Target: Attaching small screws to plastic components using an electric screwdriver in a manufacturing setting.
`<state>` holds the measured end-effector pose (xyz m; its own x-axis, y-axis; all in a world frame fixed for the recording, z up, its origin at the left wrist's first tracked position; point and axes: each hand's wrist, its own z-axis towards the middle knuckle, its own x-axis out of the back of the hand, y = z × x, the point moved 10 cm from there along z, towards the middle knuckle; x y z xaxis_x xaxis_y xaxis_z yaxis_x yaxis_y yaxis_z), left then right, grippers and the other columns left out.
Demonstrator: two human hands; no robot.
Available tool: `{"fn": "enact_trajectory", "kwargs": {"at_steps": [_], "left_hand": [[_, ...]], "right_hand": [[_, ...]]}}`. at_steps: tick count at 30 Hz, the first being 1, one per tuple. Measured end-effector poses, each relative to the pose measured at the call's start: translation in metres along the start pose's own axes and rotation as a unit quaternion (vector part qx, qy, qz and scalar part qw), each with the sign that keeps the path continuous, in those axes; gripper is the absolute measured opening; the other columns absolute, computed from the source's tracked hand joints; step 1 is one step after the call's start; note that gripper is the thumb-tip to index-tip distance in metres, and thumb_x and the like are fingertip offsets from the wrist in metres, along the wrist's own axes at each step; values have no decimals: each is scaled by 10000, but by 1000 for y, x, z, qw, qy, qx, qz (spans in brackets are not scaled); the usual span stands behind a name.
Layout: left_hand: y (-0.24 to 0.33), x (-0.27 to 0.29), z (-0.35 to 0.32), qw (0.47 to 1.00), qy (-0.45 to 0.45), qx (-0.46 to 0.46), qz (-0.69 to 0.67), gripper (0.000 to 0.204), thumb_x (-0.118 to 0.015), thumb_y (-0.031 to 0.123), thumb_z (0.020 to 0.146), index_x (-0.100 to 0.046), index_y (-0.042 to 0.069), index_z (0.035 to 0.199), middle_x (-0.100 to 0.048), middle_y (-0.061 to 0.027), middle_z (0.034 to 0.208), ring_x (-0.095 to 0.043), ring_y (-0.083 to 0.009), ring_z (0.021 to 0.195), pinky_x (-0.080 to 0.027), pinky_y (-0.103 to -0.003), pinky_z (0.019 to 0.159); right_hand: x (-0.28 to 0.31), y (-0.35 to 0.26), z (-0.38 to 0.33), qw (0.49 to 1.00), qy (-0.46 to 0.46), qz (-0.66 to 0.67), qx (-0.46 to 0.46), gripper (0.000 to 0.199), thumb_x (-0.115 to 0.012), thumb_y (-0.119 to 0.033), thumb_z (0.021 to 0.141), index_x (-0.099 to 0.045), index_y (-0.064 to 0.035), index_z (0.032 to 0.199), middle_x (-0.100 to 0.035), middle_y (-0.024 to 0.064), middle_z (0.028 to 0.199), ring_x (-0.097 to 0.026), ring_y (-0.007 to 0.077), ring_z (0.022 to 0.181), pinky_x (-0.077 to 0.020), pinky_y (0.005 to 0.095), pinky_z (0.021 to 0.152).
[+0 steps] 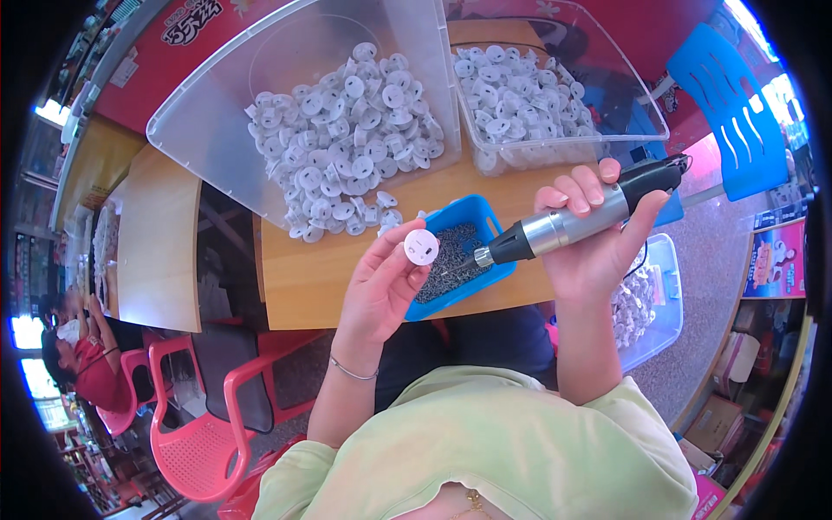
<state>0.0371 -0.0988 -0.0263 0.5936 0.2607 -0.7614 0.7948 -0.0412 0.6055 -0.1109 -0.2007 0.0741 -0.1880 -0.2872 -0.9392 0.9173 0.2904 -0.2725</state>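
My left hand (380, 282) holds a small round white plastic disc (421, 247) up between thumb and fingertips. My right hand (594, 238) grips a black and silver electric screwdriver (576, 218), its tip pointing left and down toward the small blue tray (478, 214) of dark screws. The tip sits just right of the disc, over the tray. Both hands hover above the front edge of the wooden table (321, 277).
A tilted clear bin (217, 113) spills several white discs onto the table; a second clear bin (637, 104) of discs stands at the right. A clear box (663, 299) of parts sits beside my right arm. Red chairs (195, 433) and another person (82, 360) are at the left.
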Motion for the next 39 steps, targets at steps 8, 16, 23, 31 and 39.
{"fn": "enact_trajectory", "kwargs": {"at_steps": [8,16,23,31,39], "left_hand": [[-2,-15,-3,994,-61,12,-91,267,-453,123,860,-457,17,1105,-529,-57,880,-525,-100,743,-453,-192,599],[-8,-2,-4,999,11,-17,-48,189,-453,88,851,-471,23,1028,-531,-53,877,-531,-104,760,-467,-203,622],[-11,-10,-6,1000,-23,-8,-5,170,-497,59,828,-530,43,994,-550,-20,926,-534,-85,824,-455,-206,717],[-11,-11,-9,1000,-16,-5,15,194,-510,61,821,-532,42,1013,-561,-31,944,-546,-105,851,-460,-233,756],[-14,-12,-7,1000,-14,3,12,196,-514,69,821,-532,41,1013,-561,-27,935,-546,-96,837,-466,-221,736]], "right_hand": [[-10,-2,-2,1000,-23,-17,3,418,-581,-461,737,-419,-99,870,-384,-6,661,-416,99,638,-350,270,694],[-25,-8,-6,997,-57,-46,25,411,-583,-454,740,-409,-100,854,-381,-12,664,-411,95,636,-339,265,686],[-47,-16,-16,988,-119,-76,56,517,-521,-594,703,-392,-132,896,-387,-17,692,-394,96,627,-313,274,652],[-53,-11,-18,977,-150,-134,71,552,-530,-630,666,-363,-141,859,-393,-19,686,-403,94,602,-319,278,640],[-56,-9,-20,970,-162,-167,76,562,-538,-636,652,-362,-144,859,-395,-24,682,-409,90,589,-329,274,635]]}}
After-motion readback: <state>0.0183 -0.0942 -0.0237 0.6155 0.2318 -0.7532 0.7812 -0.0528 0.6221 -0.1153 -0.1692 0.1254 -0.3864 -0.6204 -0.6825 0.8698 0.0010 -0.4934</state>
